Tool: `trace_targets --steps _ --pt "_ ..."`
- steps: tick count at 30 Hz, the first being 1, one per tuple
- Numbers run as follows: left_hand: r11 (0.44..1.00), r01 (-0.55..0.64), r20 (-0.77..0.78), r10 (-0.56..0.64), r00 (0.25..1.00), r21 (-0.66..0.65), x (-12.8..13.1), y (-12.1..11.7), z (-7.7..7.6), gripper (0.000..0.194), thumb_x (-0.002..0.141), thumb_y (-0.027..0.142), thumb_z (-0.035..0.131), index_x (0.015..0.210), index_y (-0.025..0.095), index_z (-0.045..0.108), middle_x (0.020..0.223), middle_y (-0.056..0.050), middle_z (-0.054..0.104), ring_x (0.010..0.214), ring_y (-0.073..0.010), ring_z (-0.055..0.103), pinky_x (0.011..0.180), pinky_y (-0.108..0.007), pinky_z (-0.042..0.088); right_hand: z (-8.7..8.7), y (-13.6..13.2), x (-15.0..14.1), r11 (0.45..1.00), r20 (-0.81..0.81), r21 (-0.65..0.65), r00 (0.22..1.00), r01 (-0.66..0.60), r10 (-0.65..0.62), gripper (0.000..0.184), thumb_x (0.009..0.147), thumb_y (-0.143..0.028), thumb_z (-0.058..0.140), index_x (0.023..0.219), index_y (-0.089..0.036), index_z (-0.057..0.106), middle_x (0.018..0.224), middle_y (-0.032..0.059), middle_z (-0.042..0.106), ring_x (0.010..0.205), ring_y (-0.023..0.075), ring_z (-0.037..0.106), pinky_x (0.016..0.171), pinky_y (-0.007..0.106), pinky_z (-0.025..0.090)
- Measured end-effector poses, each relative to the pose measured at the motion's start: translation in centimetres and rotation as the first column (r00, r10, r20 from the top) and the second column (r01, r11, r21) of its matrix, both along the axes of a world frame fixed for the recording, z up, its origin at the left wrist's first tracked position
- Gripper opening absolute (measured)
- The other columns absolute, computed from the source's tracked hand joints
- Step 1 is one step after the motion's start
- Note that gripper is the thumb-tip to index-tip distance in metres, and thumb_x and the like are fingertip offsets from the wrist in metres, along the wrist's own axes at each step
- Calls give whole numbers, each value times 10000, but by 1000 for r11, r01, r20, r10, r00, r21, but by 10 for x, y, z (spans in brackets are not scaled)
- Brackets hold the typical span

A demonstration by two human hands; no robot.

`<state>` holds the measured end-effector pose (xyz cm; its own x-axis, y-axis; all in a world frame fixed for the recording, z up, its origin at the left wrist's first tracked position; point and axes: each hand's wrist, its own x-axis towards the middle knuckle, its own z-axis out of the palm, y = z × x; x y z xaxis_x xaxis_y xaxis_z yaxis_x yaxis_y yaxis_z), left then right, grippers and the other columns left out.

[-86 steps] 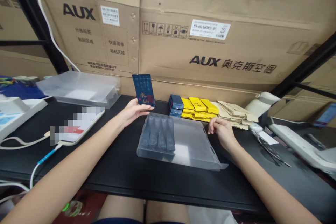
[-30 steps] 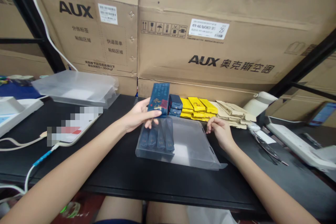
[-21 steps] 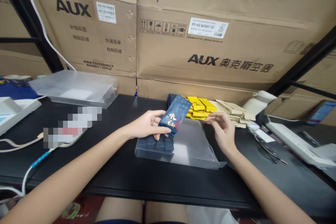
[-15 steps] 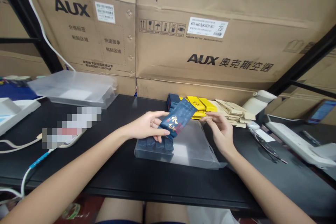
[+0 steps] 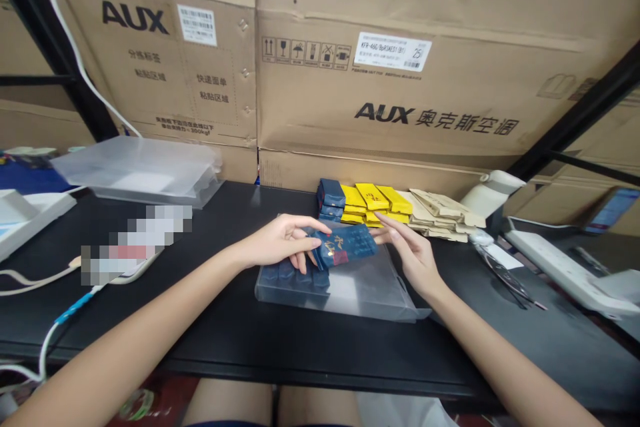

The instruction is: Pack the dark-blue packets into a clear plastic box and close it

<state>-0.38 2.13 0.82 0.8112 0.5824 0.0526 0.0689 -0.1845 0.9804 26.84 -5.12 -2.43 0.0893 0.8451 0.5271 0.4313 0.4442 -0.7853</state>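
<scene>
My left hand (image 5: 285, 240) pinches a dark blue tea packet (image 5: 353, 245) with gold lettering and a red patch by its near end. Held almost level, the packet is over a clear plastic box (image 5: 370, 290). Inside that box, at its left side, lie several dark blue packets (image 5: 295, 277), partly covered by my left fingers. My right hand (image 5: 415, 253) is at the packet's far end with its fingers stretched out; whether the fingertips touch it I cannot tell. Behind stand stacks of dark blue packets (image 5: 330, 199), yellow packets (image 5: 373, 197) and beige packets (image 5: 440, 207).
Another clear plastic box (image 5: 135, 167) lies at the back left, near a pixelated object (image 5: 135, 247) with cables. Glasses (image 5: 510, 277), a white bottle-like object (image 5: 495, 193) and a power strip (image 5: 560, 273) are on the right. Large cardboard boxes (image 5: 310, 107) wall off the back.
The packet in my left hand has turned from a raised slant to nearly level and lower. My right hand has shifted slightly left, its fingers now stretched toward the packet's end.
</scene>
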Motion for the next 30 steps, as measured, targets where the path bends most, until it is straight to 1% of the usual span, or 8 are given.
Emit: trace_targets --steps 4,7,10,13,17,20,25,30 --pt "1000 -16 13 16 1000 -9 1 1 -1 371 840 391 621 1136 167 640 522 -10 663 472 -134 660 475 -172 494 1 -3 -7 1000 66 -22 998 -10 11 307 879 -468 561 1042 -278 738 1059 46 733 1026 240 657 967 398 483" --pt "1000 -20 4 20 1000 -7 2 1 -1 375 845 394 613 1142 166 632 556 -18 673 485 -133 664 481 -177 505 1 -4 -11 999 111 -36 993 -39 42 247 850 -440 606 960 -286 764 976 41 753 997 244 662 971 414 478" --pt "1000 -27 -5 27 1000 3 2 0 0 395 832 388 629 1165 175 616 603 -23 683 528 -139 675 495 -187 519 -1 -4 -10 1000 113 -20 994 2 0 187 797 -373 672 936 -292 767 953 36 757 1016 258 654 976 437 474" --pt "999 -35 -2 35 999 13 1 0 0 421 811 380 652 1181 186 603 644 -23 679 593 -160 693 495 -196 523 -2 -2 -8 1000 83 -2 996 31 -31 165 760 -314 706 909 -286 771 938 35 758 1025 254 654 972 425 484" --pt "1000 -30 7 29 1000 9 0 1 -2 424 816 345 648 1208 205 572 676 -9 658 630 -166 700 506 -201 530 0 -1 -9 999 -7 -49 1000 -1 1 171 744 -299 725 906 -261 764 947 41 757 922 235 696 886 381 549" --pt "1000 -2 20 2 1000 -13 -1 2 -2 429 821 312 643 1227 219 545 720 -6 658 641 -159 701 522 -203 538 0 0 -10 997 -46 -81 999 2 -6 176 731 -304 740 896 -247 760 940 46 758 864 229 712 840 366 573" --pt "1000 2 38 -1 999 -26 0 4 -3 401 816 297 650 1193 208 547 709 1 647 618 -150 691 519 -204 536 0 1 -9 996 -67 -84 997 35 -40 187 713 -315 762 881 -234 756 935 50 758 857 224 713 829 344 573" --pt "999 -9 33 10 999 -43 1 5 -5 394 803 296 668 1165 185 559 672 11 639 615 -152 687 526 -217 540 -2 2 -10 990 -144 -138 989 -37 16 279 731 -333 760 985 -223 728 913 50 761 836 220 720 846 359 568"
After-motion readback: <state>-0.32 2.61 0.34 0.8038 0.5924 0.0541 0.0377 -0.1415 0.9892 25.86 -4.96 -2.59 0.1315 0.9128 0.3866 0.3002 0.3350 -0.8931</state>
